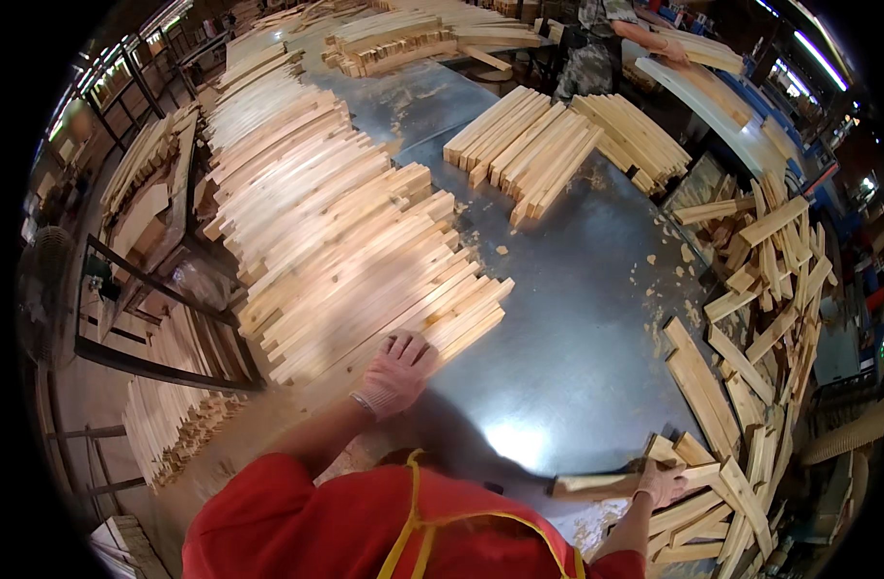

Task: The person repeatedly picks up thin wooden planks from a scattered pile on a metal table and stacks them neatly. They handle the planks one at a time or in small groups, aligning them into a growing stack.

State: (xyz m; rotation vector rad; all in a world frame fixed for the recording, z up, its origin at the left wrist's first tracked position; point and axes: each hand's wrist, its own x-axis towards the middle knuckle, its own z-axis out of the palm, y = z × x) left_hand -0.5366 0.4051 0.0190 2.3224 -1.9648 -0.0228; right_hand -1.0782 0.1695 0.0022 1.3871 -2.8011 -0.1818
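While the right hand [662, 482], forearm [637, 524] angled right, clasps a board [591, 485], the left hand [400, 370] curls against the near strips [461, 328], its grip unclear to me.

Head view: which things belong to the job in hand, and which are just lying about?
Seem part of the job:
- wood row, by left hand
- strip, in right hand
- loose pile
- table

Seem just lying about:
- chips
- black frame
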